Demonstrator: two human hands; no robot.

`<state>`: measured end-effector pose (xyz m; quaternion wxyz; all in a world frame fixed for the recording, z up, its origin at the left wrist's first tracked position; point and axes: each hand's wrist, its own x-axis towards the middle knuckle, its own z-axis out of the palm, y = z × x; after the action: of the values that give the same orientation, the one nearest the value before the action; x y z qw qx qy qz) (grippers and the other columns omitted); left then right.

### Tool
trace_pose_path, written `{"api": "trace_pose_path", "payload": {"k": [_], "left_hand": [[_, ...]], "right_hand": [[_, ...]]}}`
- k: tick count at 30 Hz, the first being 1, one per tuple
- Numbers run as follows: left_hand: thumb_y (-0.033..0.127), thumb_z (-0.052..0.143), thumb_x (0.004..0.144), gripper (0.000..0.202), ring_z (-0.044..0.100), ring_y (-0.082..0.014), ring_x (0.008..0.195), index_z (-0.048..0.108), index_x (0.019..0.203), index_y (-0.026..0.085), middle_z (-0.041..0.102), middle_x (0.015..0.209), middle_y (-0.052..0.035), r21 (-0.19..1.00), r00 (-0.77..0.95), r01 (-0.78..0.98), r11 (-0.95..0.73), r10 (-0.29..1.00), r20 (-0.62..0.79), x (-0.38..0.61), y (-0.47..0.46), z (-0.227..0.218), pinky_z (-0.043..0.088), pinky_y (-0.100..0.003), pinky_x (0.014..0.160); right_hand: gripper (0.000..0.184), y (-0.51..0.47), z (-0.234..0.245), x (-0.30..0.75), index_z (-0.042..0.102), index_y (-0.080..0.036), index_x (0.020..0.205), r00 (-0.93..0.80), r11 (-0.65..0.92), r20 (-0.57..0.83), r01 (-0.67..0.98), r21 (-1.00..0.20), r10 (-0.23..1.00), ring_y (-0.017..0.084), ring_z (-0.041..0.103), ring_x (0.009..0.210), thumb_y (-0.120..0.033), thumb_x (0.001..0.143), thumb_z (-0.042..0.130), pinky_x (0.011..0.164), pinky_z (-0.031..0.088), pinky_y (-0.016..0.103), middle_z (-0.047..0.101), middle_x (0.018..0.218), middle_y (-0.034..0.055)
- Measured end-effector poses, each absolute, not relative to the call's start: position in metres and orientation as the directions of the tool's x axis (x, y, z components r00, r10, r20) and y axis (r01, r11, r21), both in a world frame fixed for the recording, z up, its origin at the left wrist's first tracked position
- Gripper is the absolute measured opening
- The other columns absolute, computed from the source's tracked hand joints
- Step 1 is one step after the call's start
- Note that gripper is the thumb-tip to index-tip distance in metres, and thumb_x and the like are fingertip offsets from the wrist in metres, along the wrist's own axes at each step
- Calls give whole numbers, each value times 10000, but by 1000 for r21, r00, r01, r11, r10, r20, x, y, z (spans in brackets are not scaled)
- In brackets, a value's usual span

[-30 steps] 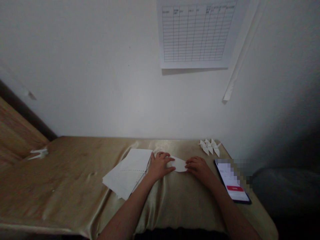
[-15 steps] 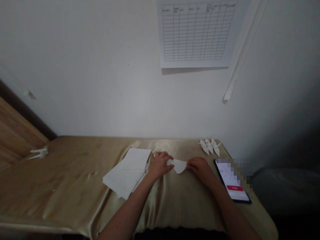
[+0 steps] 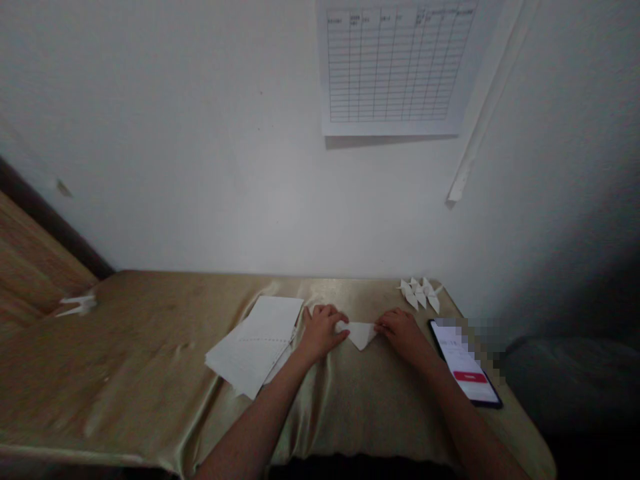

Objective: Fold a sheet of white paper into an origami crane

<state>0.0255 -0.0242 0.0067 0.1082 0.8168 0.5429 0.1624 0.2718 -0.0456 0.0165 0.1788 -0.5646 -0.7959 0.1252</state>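
Observation:
A small folded sheet of white paper [image 3: 361,335], triangular with one point toward me, is between my hands just over the gold cloth. My left hand [image 3: 323,330] pinches its left corner between thumb and fingers. On the other side, my right hand [image 3: 401,331] grips the right corner, its fingertips closed together. A stack of white paper sheets [image 3: 260,340] lies to the left of my left hand, partly covered by my forearm. Beyond my right hand, several folded paper cranes [image 3: 420,293] sit in a row near the wall.
A phone [image 3: 465,367] with a lit screen lies by the table's right edge. The table [image 3: 140,373] has a wrinkled gold cloth and meets a white wall at the back. Another white folded piece [image 3: 80,305] is at the far left. A printed chart [image 3: 393,67] hangs above.
The paper between my hands has shifted slightly, and its lower point now sits a little farther right. My right hand has moved up slightly. Both hands keep their hold.

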Motion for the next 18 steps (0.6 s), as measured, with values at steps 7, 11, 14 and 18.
{"api": "trace_pose_path", "payload": {"k": [7, 11, 14, 18], "left_hand": [[568, 782, 694, 497, 458, -316, 1215, 651, 1117, 344, 569, 1178, -43, 336, 330, 872, -356, 934, 134, 33, -32, 8, 100, -679, 1124], [590, 792, 662, 545, 456, -328, 1209, 645, 1122, 336, 558, 1170, -53, 325, 314, 881, -343, 939, 139, 36, -34, 7, 98, -689, 1121], [587, 793, 659, 554, 456, -328, 1206, 641, 1130, 339, 557, 1165, -51, 335, 309, 881, -335, 942, 130, 36, -34, 8, 96, -695, 1119], [542, 799, 673, 501, 450, -328, 1214, 653, 1111, 348, 551, 1202, -37, 371, 334, 856, -360, 933, 133, 36, -34, 7, 129, -693, 1110]], "right_hand": [[212, -32, 22, 258, 746, -252, 937, -270, 272, 63, 877, -397, 961, 233, 582, 1076, -306, 934, 541, 983, 311, 409, 735, 1000, 39], [198, -30, 16, 250, 744, -248, 938, -233, 249, 90, 869, -429, 968, 226, 581, 1077, -293, 926, 551, 967, 319, 395, 724, 1011, 38], [182, -32, 8, 246, 742, -249, 925, -176, 213, 124, 876, -434, 977, 231, 570, 1101, -299, 920, 567, 969, 316, 398, 710, 1036, 42], [161, -33, -1, 244, 744, -256, 891, -123, 187, 168, 874, -448, 978, 232, 557, 1112, -305, 908, 591, 981, 308, 404, 702, 1040, 42]]}}
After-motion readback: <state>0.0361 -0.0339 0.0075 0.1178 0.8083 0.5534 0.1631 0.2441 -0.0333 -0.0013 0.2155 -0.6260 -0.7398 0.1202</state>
